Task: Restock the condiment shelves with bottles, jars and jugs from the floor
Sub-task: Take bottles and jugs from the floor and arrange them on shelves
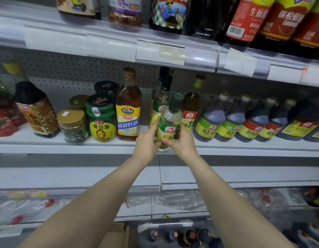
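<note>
At frame centre I see both hands gripping one bottle (170, 119) low on its label, left hand (146, 142) on its left, right hand (183, 142) on its right. Its long axis is near upright, base at the shelf (47, 147) front edge.

glossy clear bottle (170, 120), matt pegboard (69, 72), seemingly metal shelf (47, 146)
</note>
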